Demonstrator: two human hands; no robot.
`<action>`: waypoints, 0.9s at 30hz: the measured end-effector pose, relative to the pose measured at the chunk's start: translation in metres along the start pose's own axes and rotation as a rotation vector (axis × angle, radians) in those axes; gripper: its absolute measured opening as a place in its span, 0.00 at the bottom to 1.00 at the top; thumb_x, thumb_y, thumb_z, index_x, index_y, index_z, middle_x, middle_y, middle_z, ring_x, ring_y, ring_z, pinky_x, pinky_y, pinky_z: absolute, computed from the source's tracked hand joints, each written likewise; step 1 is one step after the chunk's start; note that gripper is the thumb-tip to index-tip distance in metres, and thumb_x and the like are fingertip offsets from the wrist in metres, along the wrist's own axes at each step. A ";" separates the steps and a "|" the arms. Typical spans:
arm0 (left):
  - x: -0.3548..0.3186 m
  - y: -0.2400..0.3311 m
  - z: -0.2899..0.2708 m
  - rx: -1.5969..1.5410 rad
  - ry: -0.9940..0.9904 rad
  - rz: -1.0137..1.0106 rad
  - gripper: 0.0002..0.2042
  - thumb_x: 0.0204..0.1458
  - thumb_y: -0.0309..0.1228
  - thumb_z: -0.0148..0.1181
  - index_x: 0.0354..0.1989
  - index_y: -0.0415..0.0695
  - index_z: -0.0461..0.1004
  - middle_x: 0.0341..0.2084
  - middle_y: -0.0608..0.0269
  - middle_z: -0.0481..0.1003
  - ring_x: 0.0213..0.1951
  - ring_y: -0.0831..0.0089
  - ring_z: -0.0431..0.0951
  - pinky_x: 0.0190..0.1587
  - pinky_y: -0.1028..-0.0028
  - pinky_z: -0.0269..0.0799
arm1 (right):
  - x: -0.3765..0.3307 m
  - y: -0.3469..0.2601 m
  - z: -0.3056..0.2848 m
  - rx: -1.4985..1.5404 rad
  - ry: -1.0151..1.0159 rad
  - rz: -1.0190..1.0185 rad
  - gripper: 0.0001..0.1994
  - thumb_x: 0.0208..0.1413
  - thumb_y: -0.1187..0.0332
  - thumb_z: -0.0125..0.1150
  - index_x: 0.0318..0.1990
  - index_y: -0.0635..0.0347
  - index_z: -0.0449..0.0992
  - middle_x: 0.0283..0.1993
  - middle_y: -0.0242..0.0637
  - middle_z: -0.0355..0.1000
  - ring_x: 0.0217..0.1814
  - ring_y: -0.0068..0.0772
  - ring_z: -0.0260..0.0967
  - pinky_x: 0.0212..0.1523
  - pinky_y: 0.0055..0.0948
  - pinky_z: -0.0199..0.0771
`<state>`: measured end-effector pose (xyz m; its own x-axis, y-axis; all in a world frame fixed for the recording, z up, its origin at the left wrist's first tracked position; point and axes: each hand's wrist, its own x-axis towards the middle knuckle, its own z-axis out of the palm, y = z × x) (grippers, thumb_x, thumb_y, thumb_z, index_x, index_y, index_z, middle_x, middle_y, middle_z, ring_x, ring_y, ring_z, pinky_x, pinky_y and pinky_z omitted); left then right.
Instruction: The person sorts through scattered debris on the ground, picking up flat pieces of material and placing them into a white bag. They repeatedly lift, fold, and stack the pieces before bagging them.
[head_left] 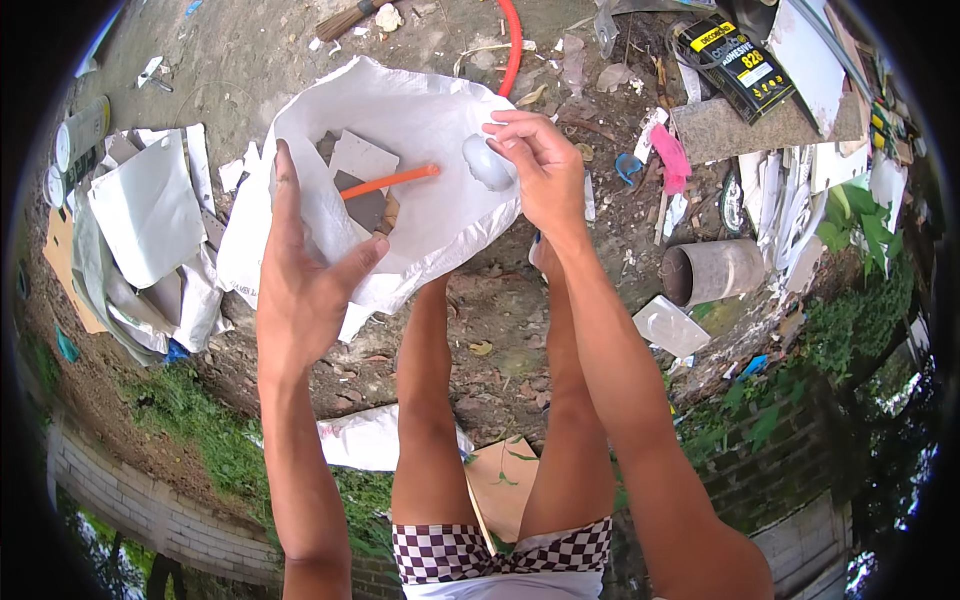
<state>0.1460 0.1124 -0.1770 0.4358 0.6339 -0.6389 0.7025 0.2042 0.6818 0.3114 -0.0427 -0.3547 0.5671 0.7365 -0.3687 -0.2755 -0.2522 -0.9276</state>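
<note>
A white woven sack [440, 245] lies with its mouth wide in front of me. Inside it are grey flat pieces [362, 157] and an orange tube piece [390, 181]. Against the sack's left side rests my left hand [308, 285], fingers stretched up and thumb spread away from them, touching the fabric. At the sack's right rim, my right hand [545, 165] has its thumb and fingers closed on a pale, rounded, shiny piece [487, 163]. That piece is over the mouth of the sack; its exact kind is unclear.
White sheets and scraps [150, 210] are heaped at left, beside a can [83, 133]. To the right lie pink cloth [670, 158], a grey pipe piece [715, 272], a tile piece [670, 326] and a black packet [745, 68]. An orange hose [513, 45] lies beyond the sack.
</note>
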 end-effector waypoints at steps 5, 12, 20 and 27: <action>-0.001 -0.001 -0.002 0.074 -0.017 -0.015 0.52 0.45 0.16 0.68 0.76 0.29 0.38 0.76 0.38 0.46 0.76 0.59 0.51 0.74 0.62 0.51 | -0.003 0.027 -0.010 -0.167 0.028 0.292 0.07 0.65 0.80 0.56 0.48 0.69 0.77 0.49 0.41 0.79 0.52 0.34 0.80 0.54 0.29 0.80; -0.013 0.002 -0.001 -0.099 -0.044 -0.053 0.52 0.45 0.14 0.66 0.77 0.32 0.38 0.76 0.40 0.45 0.76 0.58 0.50 0.75 0.62 0.50 | 0.002 0.028 -0.020 -0.847 -0.142 0.251 0.14 0.57 0.78 0.63 0.52 0.62 0.79 0.47 0.46 0.79 0.41 0.37 0.81 0.44 0.31 0.80; -0.072 -0.011 -0.037 0.078 0.089 -0.181 0.52 0.39 0.16 0.51 0.79 0.40 0.38 0.77 0.41 0.45 0.76 0.53 0.48 0.74 0.60 0.48 | 0.045 0.025 -0.002 -0.539 0.269 0.164 0.10 0.56 0.74 0.63 0.45 0.65 0.81 0.44 0.47 0.80 0.38 0.41 0.80 0.46 0.39 0.79; -0.176 -0.053 -0.107 0.311 0.233 -0.516 0.54 0.35 0.24 0.51 0.80 0.45 0.40 0.76 0.40 0.46 0.76 0.48 0.48 0.75 0.56 0.44 | 0.134 0.158 -0.030 -0.970 0.194 0.566 0.20 0.58 0.57 0.69 0.46 0.68 0.77 0.46 0.52 0.79 0.45 0.52 0.79 0.54 0.44 0.78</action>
<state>-0.0285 0.0699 -0.0622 -0.1104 0.6646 -0.7390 0.9345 0.3226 0.1504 0.3670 -0.0028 -0.5525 0.6859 0.2741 -0.6741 0.1386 -0.9586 -0.2487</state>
